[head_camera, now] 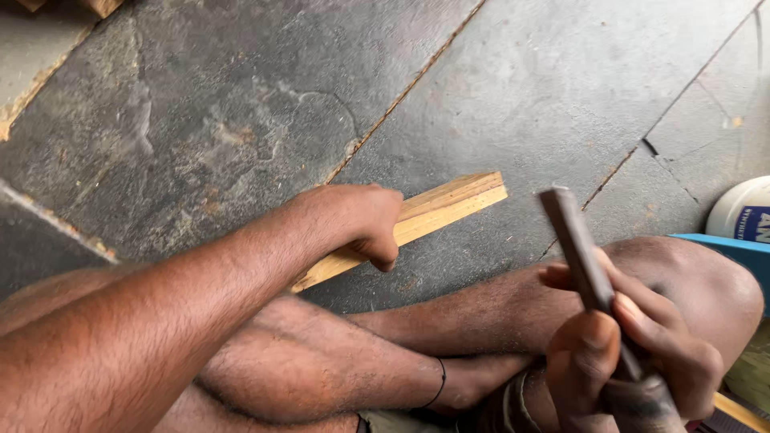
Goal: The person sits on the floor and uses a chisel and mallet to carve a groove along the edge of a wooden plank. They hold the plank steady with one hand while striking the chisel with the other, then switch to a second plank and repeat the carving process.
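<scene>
My left hand (357,220) is closed around a light wooden strip (445,202) that lies slanted on the stone floor, its free end pointing up and to the right. My right hand (634,353) grips a dark, narrow metal tool (571,232) by its handle, the blade end raised to the upper left, a short way right of the strip's end. My crossed bare legs (337,353) fill the lower part of the view, below both hands.
Grey stone floor slabs (241,104) with sandy joints run diagonally. A white round container (742,210) and a blue edge (734,248) sit at the right border. Pieces of wood (100,6) show at the top left corner.
</scene>
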